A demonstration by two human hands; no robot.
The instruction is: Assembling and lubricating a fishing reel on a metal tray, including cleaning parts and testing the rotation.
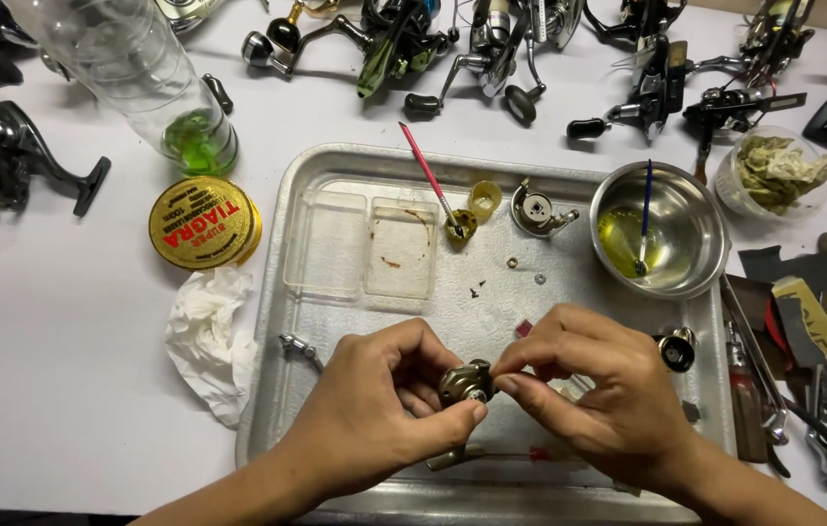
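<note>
Evidently the head view centres on a metal tray (282, 321), and everything else sits relative to it. Over the tray's near half the left hand (375, 414) curls around a small bronze-coloured reel part (464, 382), thumb and fingers pinching it from below and the left side. The right hand (603, 390) meets it from the right, thumb and forefinger pressed together on the part's top edge. The part looks like a compact metal piece: stiff, probably light for its bulk, likely slick with oil, and small enough to slip, so a grip on its rounded body seems safer than on any protruding bit. At the tray's far right corner stands a steel bowl (696, 234) holding yellowish liquid and a blue brush (645, 209). Toward the tray's far middle lie a red-handled brush (425, 173) and a clear plastic box (360, 244); tiny screws and washers dot the tray floor. Left of the tray lie a crumpled tissue (207, 336) and a gold round tin (203, 222). Beyond the tray's far edge is a row of fishing reels (491, 44).
</note>
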